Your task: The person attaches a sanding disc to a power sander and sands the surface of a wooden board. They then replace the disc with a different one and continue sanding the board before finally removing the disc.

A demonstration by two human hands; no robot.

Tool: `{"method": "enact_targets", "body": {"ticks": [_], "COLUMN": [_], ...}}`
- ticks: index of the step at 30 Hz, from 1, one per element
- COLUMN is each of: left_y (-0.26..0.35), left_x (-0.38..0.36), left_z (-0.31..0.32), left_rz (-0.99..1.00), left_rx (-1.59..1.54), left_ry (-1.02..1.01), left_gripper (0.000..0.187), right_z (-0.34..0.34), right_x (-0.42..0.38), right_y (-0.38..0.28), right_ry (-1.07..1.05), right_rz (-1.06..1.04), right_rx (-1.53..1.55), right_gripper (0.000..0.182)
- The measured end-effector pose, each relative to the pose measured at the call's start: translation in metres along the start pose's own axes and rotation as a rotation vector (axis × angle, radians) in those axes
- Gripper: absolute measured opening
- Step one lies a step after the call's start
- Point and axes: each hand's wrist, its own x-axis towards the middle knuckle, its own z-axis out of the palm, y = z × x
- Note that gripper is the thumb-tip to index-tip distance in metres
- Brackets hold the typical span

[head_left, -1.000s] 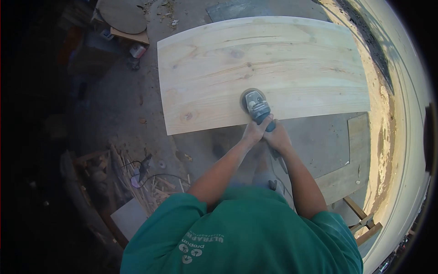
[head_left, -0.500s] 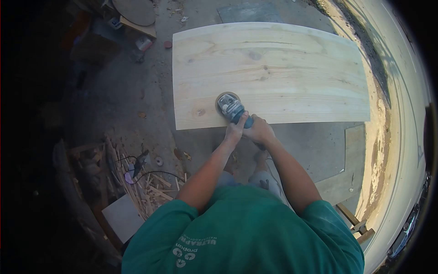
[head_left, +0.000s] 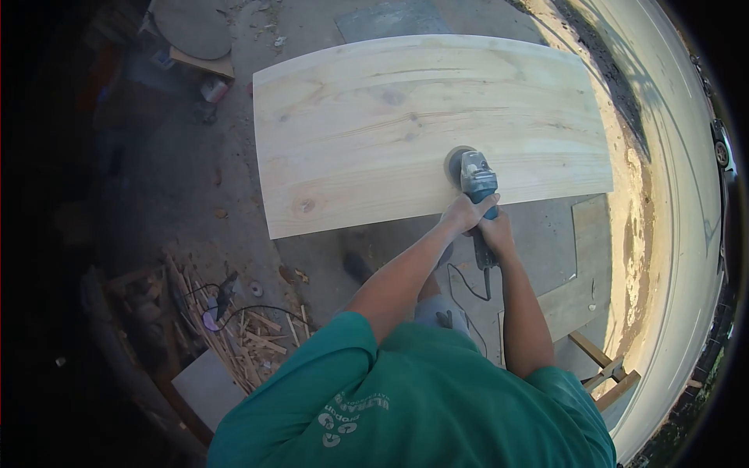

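An angle grinder [head_left: 477, 173] with a blue and grey body lies under both of my hands, its round disc [head_left: 459, 165] on the wooden panel [head_left: 374, 132]. My left hand [head_left: 466, 212] is closed round the grinder's body from the left, thumb across the top. Just below, on the right side, my right hand [head_left: 496, 232] wraps the blue and black grip. The grinder's power cord [head_left: 488, 285] drops from its rear end and loops by my legs. The pale, knotty panel stretches out in front of me, and the disc is near its front edge.
Thin wood offcuts [head_left: 253, 343] are heaped on the floor at the lower left, beside a white board [head_left: 209, 390]. A wooden frame [head_left: 605, 366] stands at the lower right. A round board [head_left: 199, 27] lies at the upper left. A road [head_left: 686, 195] runs along the right.
Both hands have carried the grinder to the right along the panel's front part, and its body has turned more upright in view. The camera view has shifted slightly to the right.
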Motion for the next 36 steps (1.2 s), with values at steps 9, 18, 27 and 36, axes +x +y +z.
{"method": "enact_targets", "body": {"ticks": [9, 18, 27, 36], "left_y": [-0.084, 0.02, 0.033, -0.012], "left_x": [-0.064, 0.043, 0.065, -0.019], "left_z": [-0.047, 0.126, 0.111, 0.031], "left_rz": [0.061, 0.027, 0.096, -0.048], "left_rx": [-0.49, -0.126, 0.011, -0.551], "left_ry": [0.483, 0.039, -0.047, 0.47], "left_gripper": [0.06, 0.074, 0.078, 0.068], "right_z": [0.071, -0.126, -0.115, -0.03], "right_x": [-0.022, 0.027, 0.029, 0.046], "right_y": [-0.058, 0.04, 0.036, -0.048], "right_ry": [-0.463, -0.022, 0.054, -0.49], "right_rz": [-0.156, 0.025, 0.071, -0.2], "right_rx": [-0.603, -0.216, -0.101, -0.623], "right_gripper": [0.07, 0.059, 0.065, 0.071]}}
